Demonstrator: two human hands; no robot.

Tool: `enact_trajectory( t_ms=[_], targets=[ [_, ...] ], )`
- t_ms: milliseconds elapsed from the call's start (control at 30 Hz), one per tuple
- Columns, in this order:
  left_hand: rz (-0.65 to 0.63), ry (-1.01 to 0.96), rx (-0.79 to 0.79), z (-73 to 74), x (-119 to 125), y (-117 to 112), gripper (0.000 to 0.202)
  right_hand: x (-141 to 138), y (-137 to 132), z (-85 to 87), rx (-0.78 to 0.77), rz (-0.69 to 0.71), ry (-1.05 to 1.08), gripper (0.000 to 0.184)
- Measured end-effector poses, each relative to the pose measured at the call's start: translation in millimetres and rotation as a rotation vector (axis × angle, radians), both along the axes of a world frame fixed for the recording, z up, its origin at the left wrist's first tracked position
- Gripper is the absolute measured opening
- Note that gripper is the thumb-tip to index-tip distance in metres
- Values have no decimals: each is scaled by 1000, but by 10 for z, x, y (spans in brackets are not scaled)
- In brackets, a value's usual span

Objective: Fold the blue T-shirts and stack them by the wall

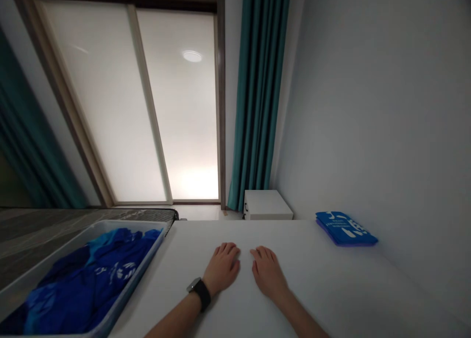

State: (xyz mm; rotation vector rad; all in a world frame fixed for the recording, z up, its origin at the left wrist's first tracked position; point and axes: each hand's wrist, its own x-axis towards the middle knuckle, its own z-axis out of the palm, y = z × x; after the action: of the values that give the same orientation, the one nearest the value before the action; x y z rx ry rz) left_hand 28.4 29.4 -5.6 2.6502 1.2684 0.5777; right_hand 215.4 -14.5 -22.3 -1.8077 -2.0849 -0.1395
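Observation:
My left hand [222,268] lies palm down on the white table [184,249], a dark-strapped watch [200,293] on its wrist. Beside it, a small gap away, my right hand [268,270] rests palm down too. Both hands have their fingers stretched out and hold nothing. To the left, a pale plastic bin [136,280] contains crumpled blue clothes [91,279] with white print. A folded blue garment [345,229] with white print sits on the table at the far right, near the wall.
Past the table's far edge stands a white cabinet [268,204]. Behind it hangs a teal curtain [261,92], next to a frosted sliding door [180,107]. A grey wall [379,107] bounds the right side. A dark, patterned surface [22,240] lies beyond the bin.

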Motion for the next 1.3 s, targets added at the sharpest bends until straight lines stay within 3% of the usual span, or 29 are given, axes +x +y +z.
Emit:
enact_trajectory(
  t_ms=[267, 500, 767, 1033, 1300],
  targets=[
    [88, -22, 7, 4, -314, -193, 23, -398, -60, -21, 3, 2, -30, 37],
    [88, -76, -44, 27, -373, -217, 21, -361, -132, 23, 2, 109, 73, 36],
    [25, -88, -92, 93, -457, -223, 18, -343, -131, -5, 2, 137, 136, 37],
    [26, -62, -99, 94, -472, -185, 17, -386, -109, -100, 7, 220, 83, 38],
    [30, -198, -221, 94, -632, -64, 22, -409, -50, -25, -23, 268, 75, 36]
  ],
)
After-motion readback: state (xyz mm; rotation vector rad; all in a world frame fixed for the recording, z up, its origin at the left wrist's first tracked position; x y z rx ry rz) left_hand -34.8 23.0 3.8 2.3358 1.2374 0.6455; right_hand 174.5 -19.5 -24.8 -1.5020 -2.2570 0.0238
